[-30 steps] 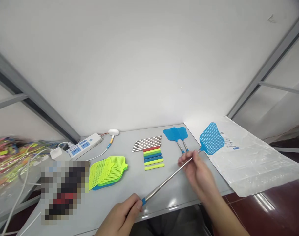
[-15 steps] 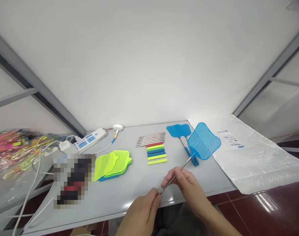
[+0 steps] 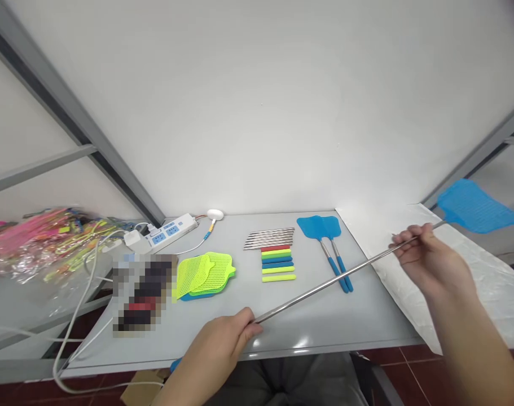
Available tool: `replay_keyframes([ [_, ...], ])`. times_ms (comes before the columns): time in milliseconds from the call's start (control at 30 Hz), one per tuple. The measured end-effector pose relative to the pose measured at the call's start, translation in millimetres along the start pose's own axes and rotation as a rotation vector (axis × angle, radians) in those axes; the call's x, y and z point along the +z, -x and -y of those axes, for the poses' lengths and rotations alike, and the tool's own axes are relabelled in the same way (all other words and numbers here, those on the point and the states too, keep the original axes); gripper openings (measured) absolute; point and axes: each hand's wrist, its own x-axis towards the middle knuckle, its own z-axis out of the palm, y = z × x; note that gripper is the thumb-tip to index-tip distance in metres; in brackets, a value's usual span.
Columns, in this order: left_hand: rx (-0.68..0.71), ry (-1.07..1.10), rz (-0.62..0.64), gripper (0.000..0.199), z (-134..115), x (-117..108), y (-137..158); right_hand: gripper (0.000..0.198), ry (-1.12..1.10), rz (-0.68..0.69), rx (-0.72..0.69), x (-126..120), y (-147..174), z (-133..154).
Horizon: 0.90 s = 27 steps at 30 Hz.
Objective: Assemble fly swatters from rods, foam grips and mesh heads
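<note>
At the far left lie clear plastic bags of pink, yellow and green pieces (image 3: 49,237); next, at the back of the grey table (image 3: 163,344), sits a white power strip with blue sockets (image 3: 172,231); in front of it is an overlapping pile of lime-yellow perforated plastic swatter heads (image 3: 206,270), with a blue edge showing underneath.

The left hand (image 3: 223,344) has its fingers closed around the lower part of a long swatter with a silver metal shaft and a blue plastic head (image 3: 324,286); its grip end is mostly hidden (a bit of blue by the wrist may be the butt).

Beyond lie a row of slim silver metal rods (image 3: 269,238) and, just in front, a row of red, yellow, green and blue grip tubes (image 3: 277,265); farther right rest two whole swatters with blue heads and blue grips (image 3: 320,225), the held shaft passing above their grips.

The right hand (image 3: 426,254) curls its fingers loosely about the shaft near the head, over white plastic packaging (image 3: 367,237).

Two swatters seem finished; the held one looks joined and extended; the loose heads, rods and tubes appear unassembled.
</note>
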Motion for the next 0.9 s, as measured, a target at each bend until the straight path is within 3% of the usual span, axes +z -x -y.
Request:
replay_keyframes([
  [100, -0.027, -0.174, -0.085, 0.03, -2.3, -2.2, -6.6, 0.032, -0.023, -0.061, -0.03, 0.8, -14.5, 6.0],
  [167, -0.041, -0.296, -0.166, 0.032, -6.3, -2.1, -13.9, 0.038, -0.025, -0.087, -0.02, 9.7, -4.3, -10.2],
  [233, -0.022, -0.35, -0.223, 0.034, -12.6, 0.3, -21.9, 0.037, -0.028, -0.051, 0.035, 26.5, 26.1, -39.9],
  [300, 0.013, -0.332, -0.24, 0.033, -20.5, 5.4, -28.6, 0.031, -0.053, 0.108, 0.23, 48.1, 70.3, -73.4],
  [367, 0.026, -0.26, -0.223, 0.034, -27.6, 11.5, -31.6, 0.03, -0.09, 0.222, 0.318, 68.7, 113.3, -98.6],
  [467, 0.008, -0.114, -0.17, 0.037, -31.9, 17.0, -26.4, 0.035, -0.155, 0.238, 0.335, 84.8, 144.3, -106.3],
  [667, -0.03, -0.054, -0.104, 0.02, -37.0, 12.4, -6.4, 0.03, -0.207, 0.112, 0.248, 72.6, 108.8, -68.5],
  [800, 0.046, -0.147, -0.147, 0.019, -39.9, 7.8, -8.3, 0.028, -0.27, 0.074, 0.183, 65.2, 90.0, -49.9],
  [900, 0.071, -0.166, -0.189, 0.025, -26.3, 2.1, -7.4, 0.028, -0.322, 0.058, 0.164, 53.4, 80.2, -38.8],
])
